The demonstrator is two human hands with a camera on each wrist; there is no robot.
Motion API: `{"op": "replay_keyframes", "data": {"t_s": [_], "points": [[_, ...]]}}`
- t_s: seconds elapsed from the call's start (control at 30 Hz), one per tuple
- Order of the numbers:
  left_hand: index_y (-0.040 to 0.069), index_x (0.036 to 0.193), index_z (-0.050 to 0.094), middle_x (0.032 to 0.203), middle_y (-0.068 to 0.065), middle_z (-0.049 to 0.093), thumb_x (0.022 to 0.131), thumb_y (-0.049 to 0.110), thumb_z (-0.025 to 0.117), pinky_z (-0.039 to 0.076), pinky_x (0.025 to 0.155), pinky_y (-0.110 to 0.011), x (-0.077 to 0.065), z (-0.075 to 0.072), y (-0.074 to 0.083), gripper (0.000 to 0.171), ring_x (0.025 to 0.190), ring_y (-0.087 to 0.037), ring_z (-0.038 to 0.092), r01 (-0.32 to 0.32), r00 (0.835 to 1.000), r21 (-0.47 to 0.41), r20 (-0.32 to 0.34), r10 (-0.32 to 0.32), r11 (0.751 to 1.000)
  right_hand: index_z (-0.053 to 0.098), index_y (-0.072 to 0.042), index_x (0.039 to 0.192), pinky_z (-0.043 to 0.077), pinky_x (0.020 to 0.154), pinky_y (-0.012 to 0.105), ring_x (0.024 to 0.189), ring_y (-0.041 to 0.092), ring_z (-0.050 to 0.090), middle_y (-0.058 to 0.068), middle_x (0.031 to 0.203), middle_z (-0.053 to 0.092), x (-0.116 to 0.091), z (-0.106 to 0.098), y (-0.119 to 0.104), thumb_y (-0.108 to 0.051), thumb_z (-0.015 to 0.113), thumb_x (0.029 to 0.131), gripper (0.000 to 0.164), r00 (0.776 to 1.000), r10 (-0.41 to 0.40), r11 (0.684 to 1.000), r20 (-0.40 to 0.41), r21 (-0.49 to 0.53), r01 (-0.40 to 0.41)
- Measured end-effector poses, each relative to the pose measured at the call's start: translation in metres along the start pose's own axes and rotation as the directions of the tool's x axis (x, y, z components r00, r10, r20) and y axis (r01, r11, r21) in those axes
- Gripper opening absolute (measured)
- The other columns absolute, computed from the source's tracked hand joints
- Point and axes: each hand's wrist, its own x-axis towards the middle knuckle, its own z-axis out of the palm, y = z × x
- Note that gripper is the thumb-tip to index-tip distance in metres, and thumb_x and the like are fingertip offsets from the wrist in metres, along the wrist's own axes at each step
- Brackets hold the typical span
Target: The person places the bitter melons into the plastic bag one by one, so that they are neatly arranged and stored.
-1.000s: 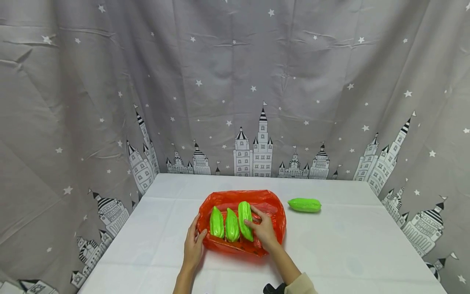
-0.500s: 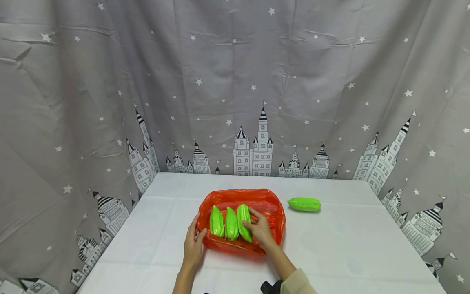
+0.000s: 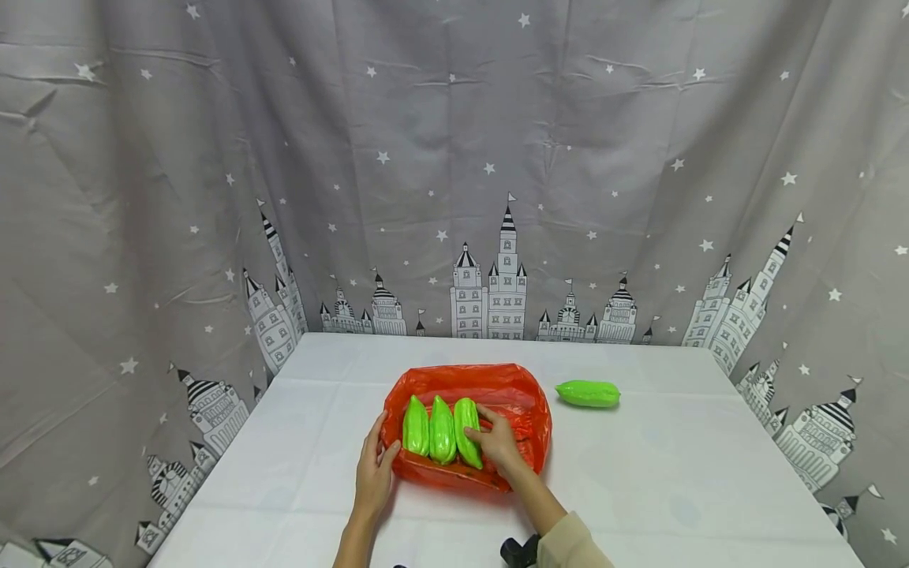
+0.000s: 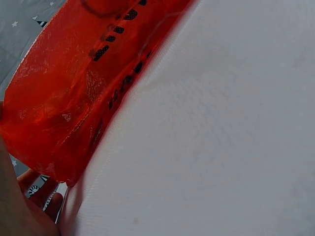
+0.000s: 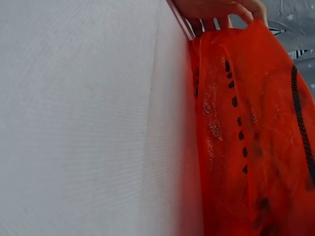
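A red plastic bag (image 3: pixel 507 384) lies with its mouth wide, holding three bright green bitter melons side by side: the left one (image 3: pixel 416 426), the middle one (image 3: pixel 442 430) and the right one (image 3: pixel 466 430). My right hand (image 3: pixel 499 442) reaches inside and grips the right bitter melon, thumb on its near side. At the bag's left end, my left hand (image 3: pixel 372 473) holds the side, thumb near the front rim. Its fingers (image 4: pixel 53 206) appear beside the bag in the left wrist view. The right wrist view shows the left hand (image 5: pixel 216 7) at the bag's end.
Another green bitter melon (image 3: pixel 588 394) lies on the white table (image 3: pixel 682 473), right of and behind the bag. A grey curtain (image 3: pixel 398 189) with stars and castles hangs behind the table and at both sides. Black print (image 5: pixel 241 135) shows on the bag's front.
My right hand has moved left with the right bitter melon, bringing it close to the middle one. The other two have shifted slightly left. My left hand has stayed on the bag.
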Motion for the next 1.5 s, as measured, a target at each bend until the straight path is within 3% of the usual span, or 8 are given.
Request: {"op": "replay_keyframes", "data": {"t_s": [0.2,0.43,0.5,0.73,1.1,1.3,1.5], "points": [[0.018,0.143,0.035,0.141,-0.013,0.036,0.093,0.02,0.053,0.034,0.098,-0.048,0.001,0.0,0.001,0.053,0.127,-0.028,0.036,-0.003,1.0,-0.01,0.001,0.003,1.0,0.041,0.007,0.134,0.052,0.076,0.033,0.096,0.028,0.06,0.027,0.13,0.045,0.003,0.0,0.001,-0.002,0.063,0.085,0.055,1.0,-0.01,0.998,0.006,-0.06,0.01],[0.018,0.143,0.034,0.141,-0.015,0.036,0.094,0.018,0.053,0.035,0.098,-0.051,-0.001,-0.001,0.0,0.053,0.127,-0.031,0.036,0.019,1.0,-0.003,0.008,-0.018,1.0,0.045,0.005,0.133,0.044,0.091,0.043,0.116,0.035,0.046,0.024,0.13,0.047,0.004,0.0,0.004,-0.011,0.065,0.085,0.054,1.0,-0.017,0.987,-0.01,-0.161,0.015],[0.016,0.143,0.034,0.14,-0.016,0.036,0.094,0.017,0.052,0.034,0.098,-0.051,-0.001,-0.001,0.004,0.053,0.127,-0.032,0.036,0.018,1.0,-0.006,0.006,-0.018,1.0,0.045,0.004,0.133,0.042,0.093,0.044,0.119,0.037,0.044,0.023,0.13,0.047,0.005,0.0,0.004,-0.013,0.065,0.085,0.054,1.0,-0.015,0.986,-0.01,-0.166,0.013],[0.004,0.142,0.033,0.138,-0.021,0.037,0.094,0.01,0.05,0.037,0.096,-0.049,-0.006,-0.005,0.039,0.051,0.123,-0.034,0.039,0.011,1.0,0.033,0.01,-0.011,0.999,0.045,0.004,0.133,0.043,0.092,0.044,0.118,0.037,0.044,0.023,0.131,0.047,0.004,0.0,0.002,-0.015,0.065,0.086,0.054,1.0,-0.002,0.985,-0.01,-0.172,0.001],[0.005,0.142,0.034,0.138,-0.021,0.037,0.093,0.008,0.051,0.036,0.096,-0.05,-0.006,-0.006,0.04,0.052,0.123,-0.034,0.04,0.023,1.0,0.001,0.012,-0.023,1.0,0.046,0.001,0.134,0.034,0.098,0.05,0.123,0.039,0.038,0.021,0.133,0.046,0.003,-0.002,0.001,-0.016,0.066,0.085,0.055,1.0,0.007,0.98,-0.023,-0.2,-0.012],[0.008,0.142,0.034,0.139,-0.018,0.037,0.094,0.012,0.051,0.036,0.097,-0.039,-0.007,-0.007,0.043,0.051,0.123,-0.031,0.04,0.044,0.999,0.021,0.015,-0.045,0.999,0.046,0.001,0.133,0.044,0.09,0.044,0.118,0.04,0.043,0.025,0.131,0.046,0.002,-0.005,0.002,-0.017,0.066,0.085,0.055,1.0,-0.008,0.981,-0.013,-0.195,0.005],[0.004,0.142,0.033,0.139,-0.021,0.036,0.094,0.01,0.05,0.034,0.097,-0.051,-0.006,-0.006,0.041,0.051,0.124,-0.036,0.037,0.017,1.0,0.025,0.014,-0.017,1.0,0.048,-0.001,0.132,0.05,0.079,0.04,0.109,0.039,0.05,0.026,0.127,0.047,-0.001,-0.011,-0.002,-0.017,0.068,0.084,0.055,0.999,-0.03,0.97,0.014,-0.241,0.032]]}}
